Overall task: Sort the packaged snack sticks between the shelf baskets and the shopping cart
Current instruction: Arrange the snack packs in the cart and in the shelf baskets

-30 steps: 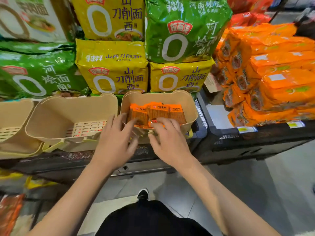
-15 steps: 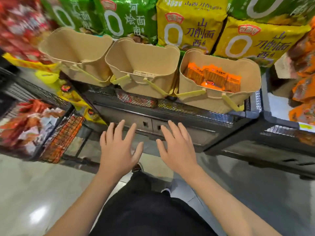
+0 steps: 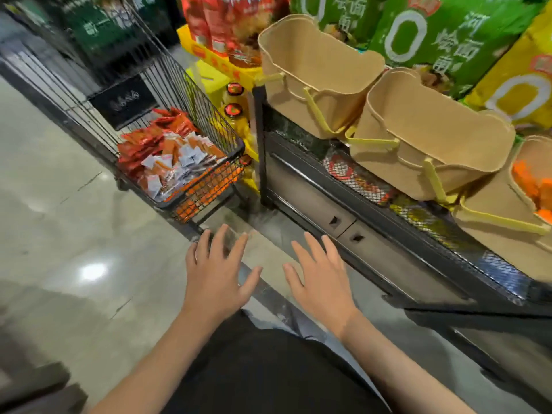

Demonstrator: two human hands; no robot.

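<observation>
The view is swinging away from the basket of orange packs toward the shopping cart (image 3: 167, 121), which is now sitting ahead and to the left of the hands with the mixed snack sticks (image 3: 170, 156) heaped inside. The left hand (image 3: 216, 276) and right hand (image 3: 321, 279) are hovering empty, fingers spread, having left the baskets. The two empty baskets (image 3: 313, 76) are waiting up to the right, and the orange-filled basket (image 3: 531, 180) is sliding off the right edge, so another pick from the cart seems next.
</observation>
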